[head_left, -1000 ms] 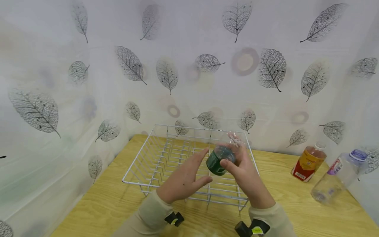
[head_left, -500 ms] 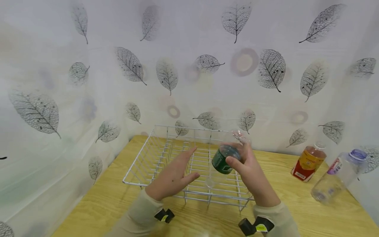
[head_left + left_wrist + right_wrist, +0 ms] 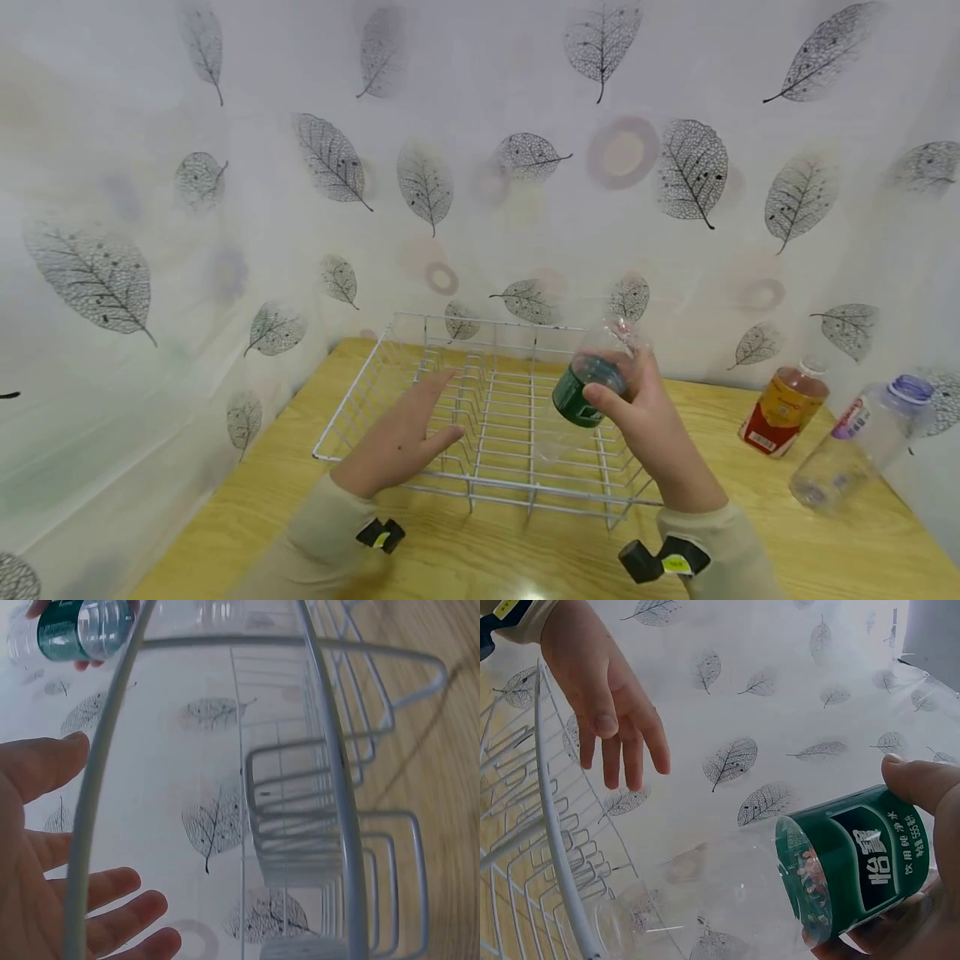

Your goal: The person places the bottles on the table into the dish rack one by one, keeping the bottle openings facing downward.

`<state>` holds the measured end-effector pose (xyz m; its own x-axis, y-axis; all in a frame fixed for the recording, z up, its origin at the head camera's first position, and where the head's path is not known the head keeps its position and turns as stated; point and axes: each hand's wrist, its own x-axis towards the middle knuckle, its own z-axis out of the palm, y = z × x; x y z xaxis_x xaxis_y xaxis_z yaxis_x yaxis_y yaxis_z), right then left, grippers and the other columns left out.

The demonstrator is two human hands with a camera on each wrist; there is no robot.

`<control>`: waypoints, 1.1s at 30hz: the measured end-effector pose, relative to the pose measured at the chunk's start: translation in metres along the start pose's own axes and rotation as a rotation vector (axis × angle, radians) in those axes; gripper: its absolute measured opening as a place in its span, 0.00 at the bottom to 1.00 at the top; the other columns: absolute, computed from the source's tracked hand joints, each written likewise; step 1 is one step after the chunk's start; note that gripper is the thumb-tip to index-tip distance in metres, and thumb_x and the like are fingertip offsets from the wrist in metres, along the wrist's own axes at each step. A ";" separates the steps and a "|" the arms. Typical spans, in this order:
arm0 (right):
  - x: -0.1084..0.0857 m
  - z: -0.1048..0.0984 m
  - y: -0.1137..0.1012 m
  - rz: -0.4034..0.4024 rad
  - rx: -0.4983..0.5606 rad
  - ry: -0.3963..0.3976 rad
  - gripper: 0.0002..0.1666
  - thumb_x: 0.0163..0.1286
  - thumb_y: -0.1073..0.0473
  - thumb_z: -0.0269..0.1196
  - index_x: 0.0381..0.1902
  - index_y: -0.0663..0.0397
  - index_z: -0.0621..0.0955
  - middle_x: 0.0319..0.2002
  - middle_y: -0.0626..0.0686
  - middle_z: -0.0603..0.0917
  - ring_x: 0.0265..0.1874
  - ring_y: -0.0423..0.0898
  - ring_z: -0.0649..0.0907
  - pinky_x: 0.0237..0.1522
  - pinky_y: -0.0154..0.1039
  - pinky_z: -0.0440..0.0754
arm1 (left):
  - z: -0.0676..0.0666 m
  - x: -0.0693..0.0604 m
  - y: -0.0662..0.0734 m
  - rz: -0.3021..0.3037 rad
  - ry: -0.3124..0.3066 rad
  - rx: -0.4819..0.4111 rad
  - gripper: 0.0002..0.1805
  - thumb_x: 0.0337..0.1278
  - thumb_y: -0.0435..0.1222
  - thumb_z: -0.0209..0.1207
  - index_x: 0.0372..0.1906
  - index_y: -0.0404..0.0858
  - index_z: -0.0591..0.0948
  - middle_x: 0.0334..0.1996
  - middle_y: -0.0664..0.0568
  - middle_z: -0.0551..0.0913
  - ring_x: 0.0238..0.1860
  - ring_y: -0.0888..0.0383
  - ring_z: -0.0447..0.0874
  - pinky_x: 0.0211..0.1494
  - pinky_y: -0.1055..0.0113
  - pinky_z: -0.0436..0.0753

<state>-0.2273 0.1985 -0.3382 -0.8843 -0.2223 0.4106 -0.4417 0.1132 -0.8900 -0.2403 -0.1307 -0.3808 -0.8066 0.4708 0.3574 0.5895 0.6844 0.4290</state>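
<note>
My right hand [image 3: 663,433] grips a clear plastic bottle with a green label [image 3: 576,402] above the right part of a white wire rack [image 3: 532,491]. In the right wrist view the bottle [image 3: 862,862] slants, its clear neck end reaching down toward the rack's rim. Fingers wrap under the label and the thumb lies over it. My left hand [image 3: 401,442] hovers over the rack's left part, thumb apart from straight fingers, holding nothing. The left wrist view shows this hand [image 3: 45,847] beside the rack wires [image 3: 337,750].
On the wooden table [image 3: 262,500], right of the rack, stand a bottle with a red and yellow label [image 3: 783,410] and a clear bottle with a purple neck [image 3: 855,446]. A leaf-printed curtain [image 3: 480,225] hangs behind and to the left.
My left hand has moved left, away from the bottle. My right hand has carried the bottle slightly right and up, still gripping it.
</note>
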 end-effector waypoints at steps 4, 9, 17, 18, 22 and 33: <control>0.004 -0.006 -0.001 0.011 -0.045 -0.003 0.44 0.77 0.62 0.59 0.78 0.43 0.47 0.66 0.59 0.72 0.59 0.48 0.78 0.55 0.33 0.80 | -0.006 -0.005 -0.010 -0.025 0.003 0.018 0.44 0.71 0.48 0.61 0.82 0.41 0.52 0.76 0.40 0.60 0.75 0.41 0.60 0.73 0.43 0.64; 0.008 -0.012 0.000 0.000 -0.084 -0.016 0.43 0.77 0.62 0.59 0.78 0.45 0.47 0.67 0.58 0.72 0.60 0.50 0.78 0.54 0.33 0.80 | -0.014 -0.007 -0.022 -0.070 -0.007 0.046 0.44 0.71 0.48 0.60 0.81 0.39 0.53 0.75 0.38 0.62 0.74 0.40 0.61 0.71 0.41 0.66; 0.021 -0.015 -0.005 0.035 -0.163 -0.017 0.49 0.77 0.56 0.61 0.80 0.29 0.44 0.68 0.57 0.70 0.63 0.55 0.76 0.56 0.39 0.79 | -0.025 -0.010 -0.042 -0.151 -0.037 0.082 0.43 0.72 0.49 0.59 0.80 0.37 0.54 0.76 0.38 0.59 0.75 0.39 0.57 0.74 0.41 0.61; 0.022 -0.015 -0.006 0.040 -0.169 -0.018 0.49 0.77 0.55 0.62 0.80 0.28 0.44 0.69 0.57 0.69 0.63 0.56 0.76 0.57 0.43 0.79 | -0.026 -0.010 -0.045 -0.162 -0.043 0.080 0.42 0.72 0.48 0.59 0.80 0.36 0.55 0.77 0.38 0.59 0.75 0.38 0.57 0.74 0.40 0.60; 0.027 -0.015 -0.008 0.032 -0.189 -0.023 0.49 0.76 0.53 0.62 0.80 0.28 0.45 0.68 0.57 0.70 0.62 0.57 0.76 0.59 0.58 0.76 | -0.032 -0.012 -0.058 -0.216 -0.061 0.048 0.43 0.72 0.48 0.59 0.80 0.34 0.53 0.77 0.37 0.56 0.76 0.36 0.53 0.75 0.39 0.56; 0.048 -0.010 -0.007 0.052 -0.188 -0.035 0.50 0.75 0.50 0.64 0.80 0.30 0.45 0.68 0.58 0.70 0.63 0.59 0.76 0.59 0.62 0.75 | -0.042 -0.020 -0.103 -0.354 -0.113 -0.161 0.49 0.75 0.56 0.51 0.82 0.35 0.41 0.80 0.34 0.41 0.78 0.34 0.43 0.74 0.34 0.49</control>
<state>-0.2679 0.1969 -0.3103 -0.9021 -0.2448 0.3553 -0.4193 0.3032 -0.8557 -0.2832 -0.2337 -0.3969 -0.9553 0.2862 0.0745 0.2664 0.7237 0.6366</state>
